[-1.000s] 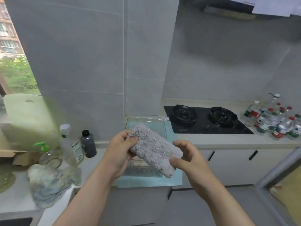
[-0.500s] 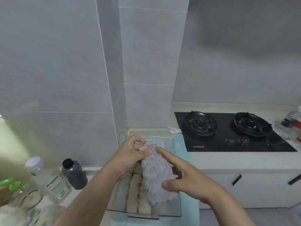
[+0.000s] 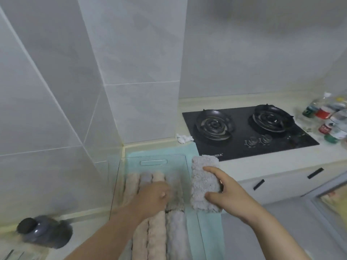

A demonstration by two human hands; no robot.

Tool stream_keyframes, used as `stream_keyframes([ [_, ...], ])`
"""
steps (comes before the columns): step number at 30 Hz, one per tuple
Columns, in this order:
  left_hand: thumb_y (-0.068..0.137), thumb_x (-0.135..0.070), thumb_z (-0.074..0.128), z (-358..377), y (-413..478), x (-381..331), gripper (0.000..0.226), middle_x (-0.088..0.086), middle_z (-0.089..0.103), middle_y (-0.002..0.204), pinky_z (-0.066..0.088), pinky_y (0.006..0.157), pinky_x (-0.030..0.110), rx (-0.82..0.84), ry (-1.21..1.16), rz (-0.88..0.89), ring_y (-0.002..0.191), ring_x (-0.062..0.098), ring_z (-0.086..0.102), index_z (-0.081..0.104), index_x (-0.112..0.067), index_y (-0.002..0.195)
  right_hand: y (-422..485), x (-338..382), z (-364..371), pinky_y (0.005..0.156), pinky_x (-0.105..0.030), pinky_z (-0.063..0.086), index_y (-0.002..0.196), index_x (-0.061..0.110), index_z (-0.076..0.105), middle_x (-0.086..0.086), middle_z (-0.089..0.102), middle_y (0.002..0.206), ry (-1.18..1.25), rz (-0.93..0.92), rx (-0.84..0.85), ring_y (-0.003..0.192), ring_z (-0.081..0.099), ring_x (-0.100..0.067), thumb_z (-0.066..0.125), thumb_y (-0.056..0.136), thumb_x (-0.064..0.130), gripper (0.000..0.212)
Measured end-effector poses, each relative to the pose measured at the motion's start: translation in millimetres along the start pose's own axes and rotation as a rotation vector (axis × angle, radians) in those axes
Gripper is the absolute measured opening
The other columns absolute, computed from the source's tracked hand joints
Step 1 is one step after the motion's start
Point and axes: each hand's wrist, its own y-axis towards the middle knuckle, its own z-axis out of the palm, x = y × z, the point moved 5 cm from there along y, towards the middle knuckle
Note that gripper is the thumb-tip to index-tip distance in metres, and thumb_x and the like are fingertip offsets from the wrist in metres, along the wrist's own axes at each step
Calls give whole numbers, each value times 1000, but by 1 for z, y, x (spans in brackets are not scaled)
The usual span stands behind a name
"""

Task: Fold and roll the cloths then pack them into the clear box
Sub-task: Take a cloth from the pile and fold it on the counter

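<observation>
our right hand (image 3: 228,192) grips the fluffy grey rolled cloth (image 3: 203,183), lengthwise just right of the clear plastic box (image 3: 153,160); our left hand (image 3: 153,197) presses the packed rolls.

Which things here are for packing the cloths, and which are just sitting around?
For the job: grey cloth in the right hand; clear box; rolled cloths inside it, under the left hand.

Just lying about: stove; water bottles; dark bottle; crumpled white tissue.
</observation>
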Motion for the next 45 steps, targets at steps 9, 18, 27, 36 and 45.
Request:
stream_keyframes([
  [9,83,-22,50,65,94,9,21,-2,67,89,38,92,37,302,828,360,93,20,55,71,-18,83,-10,-18,-7,68,-9,43,126,42,50,25,58,115,42,94,-175,78,59,12,67,80,3,63],
  [18,78,-54,51,64,81,20,62,4,42,139,-4,110,45,268,759,149,142,28,18,56,-16,127,-10,-15,8,88,-19,43,135,44,44,20,45,135,-51,70,-177,88,49,5,67,78,11,70],
  [27,68,-76,39,39,61,51,107,-1,9,162,-3,119,48,234,667,10,149,25,-6,8,-20,154,25,21,74,80,-28,45,145,37,26,-1,39,119,-632,-52,34,100,51,-22,55,84,18,70],
  [36,69,-77,44,32,53,74,101,-1,7,162,-9,118,45,219,607,-34,149,24,-9,17,-26,153,102,-23,146,97,-36,46,147,-1,22,-32,26,143,-1191,200,150,123,48,-36,41,97,5,54],
  [45,72,-75,52,30,51,75,101,-2,-3,163,-12,118,44,274,581,-17,148,24,-14,17,-27,153,115,-49,154,97,-40,44,151,21,20,-20,28,139,-867,299,237,122,44,-35,66,87,16,78],
])
